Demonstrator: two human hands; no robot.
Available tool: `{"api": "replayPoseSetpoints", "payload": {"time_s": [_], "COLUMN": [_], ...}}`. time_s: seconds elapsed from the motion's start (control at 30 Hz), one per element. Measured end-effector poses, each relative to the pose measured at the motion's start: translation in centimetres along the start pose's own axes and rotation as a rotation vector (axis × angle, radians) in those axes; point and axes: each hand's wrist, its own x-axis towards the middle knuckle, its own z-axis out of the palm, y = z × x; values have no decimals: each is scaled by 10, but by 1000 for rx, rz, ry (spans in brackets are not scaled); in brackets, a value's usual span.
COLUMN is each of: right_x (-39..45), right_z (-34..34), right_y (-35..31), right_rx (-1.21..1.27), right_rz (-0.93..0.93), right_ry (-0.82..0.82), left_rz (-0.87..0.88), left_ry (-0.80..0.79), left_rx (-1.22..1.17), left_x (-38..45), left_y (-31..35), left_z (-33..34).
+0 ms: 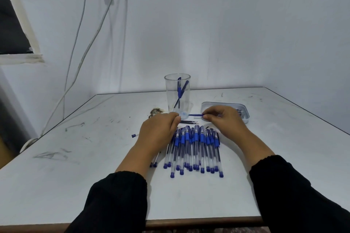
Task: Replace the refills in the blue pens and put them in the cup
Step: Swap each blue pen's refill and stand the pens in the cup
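Only two blue pens stand in the clear cup (177, 92) at centre frame, while a big row of pens (195, 149) waits below it, the right hand (223, 121) pinching a pen (196, 114) and the left hand (161, 130) curled round its other end.

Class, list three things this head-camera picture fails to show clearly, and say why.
1. What the left hand holds, if anything: its fingers curl away from the camera.
2. Contents of the tray: mostly hidden behind the right hand, the rest too small.
3. Pens on the left of the row: covered by the left wrist.
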Motion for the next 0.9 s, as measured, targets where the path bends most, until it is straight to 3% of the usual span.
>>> {"api": "replayPoseSetpoints", "payload": {"time_s": [0.2, 0.33, 0.5, 0.73, 0.9], "right_x": [0, 2, 2, -1, -5], "right_z": [-2, -2, -2, -1, 4], "right_y": [32, 30, 30, 23, -4], "right_rx": [-237, -353, -464, -446, -206], "right_rz": [203, 191, 166, 130, -49], "right_ry": [45, 30, 23, 83, 73], "left_rz": [-78, -105, 27, 59, 110], "left_ry": [41, 46, 71, 80, 132], "left_rx": [-73, -125, -116, -111, -107], "left_x": [-4, -3, -4, -3, 0], "left_y": [-4, -7, -6, -8, -9], "left_z": [-2, 5, 4, 7, 11]}}
